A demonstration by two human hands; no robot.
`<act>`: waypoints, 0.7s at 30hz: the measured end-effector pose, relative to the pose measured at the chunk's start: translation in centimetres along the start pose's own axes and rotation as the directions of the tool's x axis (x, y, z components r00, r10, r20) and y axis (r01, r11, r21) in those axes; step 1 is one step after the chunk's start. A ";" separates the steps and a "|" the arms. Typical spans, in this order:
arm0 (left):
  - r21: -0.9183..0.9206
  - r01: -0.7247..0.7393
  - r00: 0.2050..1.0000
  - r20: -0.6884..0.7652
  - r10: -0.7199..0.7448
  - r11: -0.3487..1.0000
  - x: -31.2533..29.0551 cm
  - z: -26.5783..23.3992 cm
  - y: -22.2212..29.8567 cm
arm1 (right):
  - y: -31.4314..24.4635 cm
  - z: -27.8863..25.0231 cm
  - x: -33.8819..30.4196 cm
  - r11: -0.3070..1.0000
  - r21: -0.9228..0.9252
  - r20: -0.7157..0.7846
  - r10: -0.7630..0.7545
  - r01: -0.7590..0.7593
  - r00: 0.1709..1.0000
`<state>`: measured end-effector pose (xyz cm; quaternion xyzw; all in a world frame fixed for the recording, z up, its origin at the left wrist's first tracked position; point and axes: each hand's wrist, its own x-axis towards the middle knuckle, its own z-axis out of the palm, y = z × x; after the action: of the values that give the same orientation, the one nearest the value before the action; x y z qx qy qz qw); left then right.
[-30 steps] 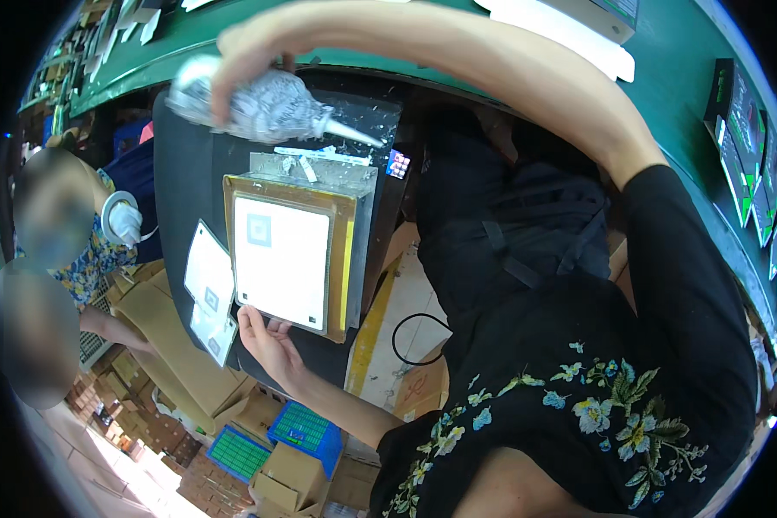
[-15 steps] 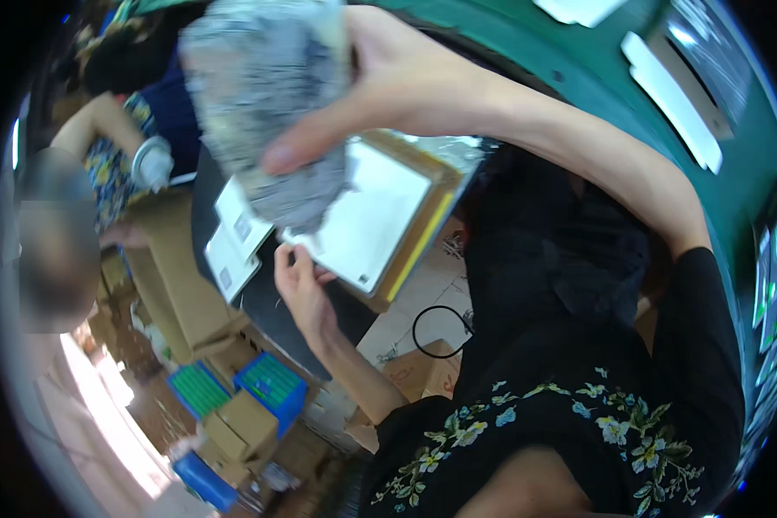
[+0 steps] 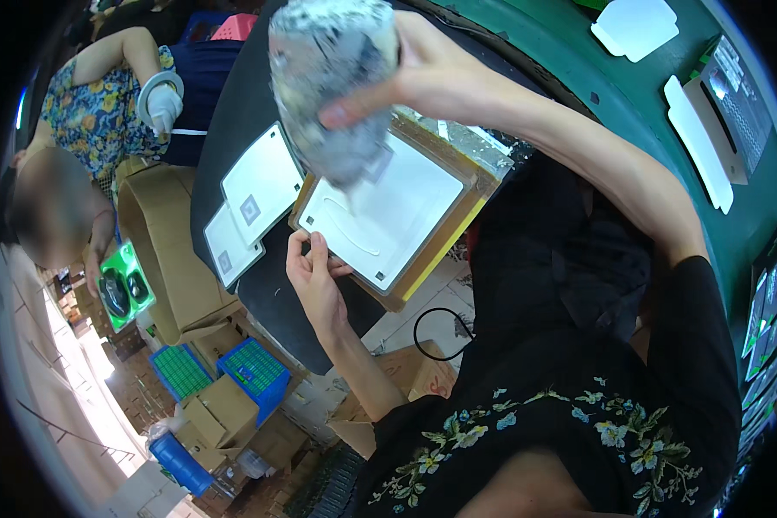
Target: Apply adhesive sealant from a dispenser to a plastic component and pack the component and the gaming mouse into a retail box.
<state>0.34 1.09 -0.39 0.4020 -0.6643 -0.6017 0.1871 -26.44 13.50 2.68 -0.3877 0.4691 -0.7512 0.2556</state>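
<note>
Gripping a grey, crusted bottle [image 3: 328,78], the right hand [image 3: 419,82] holds it tilted, lower end downward, above the upper left edge of a white panel [image 3: 419,207]. The thumb presses along the bottle's near side. That lower end is blurred, so I cannot tell whether its tip touches the panel. A pale curved line [image 3: 351,240] runs across the panel near its lower left edge, and a grey printed square [image 3: 382,164] sits partly hidden beside the bottle.

The panel lies in a brown fixture [image 3: 445,148] with a yellow strip [image 3: 432,269] along its lower right edge. The fixture stands on a black surface [image 3: 276,319]. At the panel's lower left edge, the left hand [image 3: 319,285] has its thumb and fingertips drawn close together; whether they pinch the panel or only rest against it, I cannot tell.

Toward the left edge of the black surface, just beside the fixture's left corner, an upper loose panel [image 3: 272,168] overlaps a lower loose panel [image 3: 230,259], both white.

To the right, a green surface [image 3: 561,60] carries a cut white card [image 3: 634,28] near its upper edge. Beyond the left edge of the black surface, past a cardboard box [image 3: 160,224], a co-worker's hand [image 3: 92,278] touches a green tray [image 3: 129,319] holding black rounded items.
</note>
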 end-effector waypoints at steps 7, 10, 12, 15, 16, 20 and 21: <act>0.025 0.004 1.000 -0.015 -0.003 1.000 -1.3 -3.6 -0.9 | 0.4 2.9 1.6 0.980 -0.051 -0.021 -0.193 0.192 0.981; 0.029 0.001 0.999 -0.043 0.000 1.000 -1.7 -3.3 -0.5 | -2.2 1.3 0.3 0.980 0.197 0.215 -0.080 0.037 0.973; 0.038 -0.023 0.998 -0.064 0.025 0.999 -1.8 -3.3 -0.3 | -4.0 1.3 -1.7 0.944 0.316 0.283 0.000 -0.093 0.959; 0.040 -0.022 0.997 -0.076 0.025 0.999 -2.0 -2.8 -0.4 | -3.4 0.7 -0.4 0.987 0.162 0.225 -0.050 0.014 0.973; 0.043 -0.026 0.998 -0.060 0.029 0.999 -2.0 -2.8 -0.7 | -3.5 0.3 0.4 0.991 0.135 0.179 -0.034 0.010 0.983; 0.039 -0.016 0.998 -0.064 0.018 0.999 -1.5 -2.3 -0.9 | -3.5 -1.2 -0.7 0.950 0.120 0.052 -0.297 0.289 0.953; 0.027 -0.011 0.998 -0.069 0.012 1.000 -1.6 -2.2 -0.9 | -3.5 -1.4 -1.3 0.951 0.111 0.037 -0.293 0.287 0.956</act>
<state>3.20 0.96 -0.40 0.4212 -0.6679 -0.5773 0.2079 -26.97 16.73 5.06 -0.4581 0.3603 -0.7935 0.1749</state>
